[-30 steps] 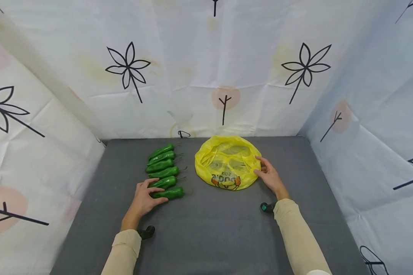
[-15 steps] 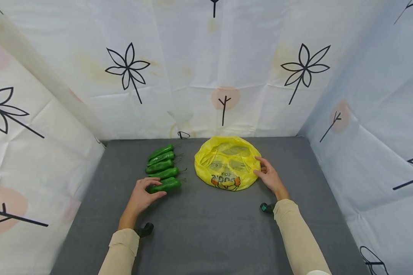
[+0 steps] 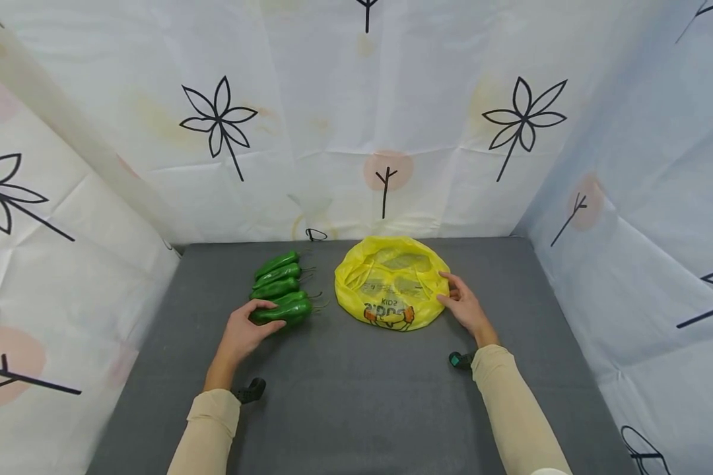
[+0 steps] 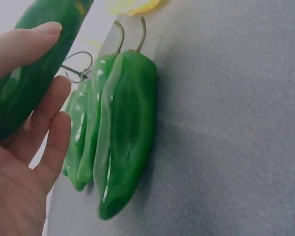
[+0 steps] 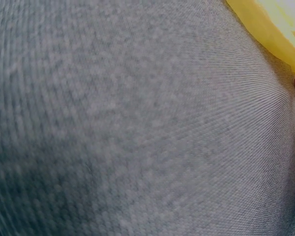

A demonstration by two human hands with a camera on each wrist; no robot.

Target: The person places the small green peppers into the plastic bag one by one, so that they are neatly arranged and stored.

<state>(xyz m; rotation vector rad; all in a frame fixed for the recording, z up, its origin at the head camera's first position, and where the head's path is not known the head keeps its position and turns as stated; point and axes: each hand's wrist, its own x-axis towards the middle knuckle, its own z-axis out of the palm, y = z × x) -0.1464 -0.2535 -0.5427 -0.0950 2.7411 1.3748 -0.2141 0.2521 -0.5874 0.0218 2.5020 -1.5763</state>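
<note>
My left hand [image 3: 240,335] grips a long green pepper [image 3: 280,313] between thumb and fingers, over the near end of a row of green peppers [image 3: 275,287]. In the left wrist view this gripped pepper [image 4: 33,71] is up off the table, apart from the large pepper [image 4: 132,113] lying at the row's end. To the right, a yellow plastic bag [image 3: 347,290] lies with its mouth spread wide and dark print on its near side. My right hand [image 3: 468,311] pinches the bag's right rim. The right wrist view catches only the bag's edge [image 5: 265,27] and a sliver of fingers.
A dark grey cloth-covered table [image 3: 356,402] lies beneath everything. Patterned white fabric [image 3: 309,158] walls it in at the back and on both sides. Dark wrist-worn devices [image 3: 252,390] stick out beside both wrists.
My left hand has picked up the nearest pepper from the row and moved it slightly up and away over the neighbouring peppers. My right hand and the bag have stayed put.
</note>
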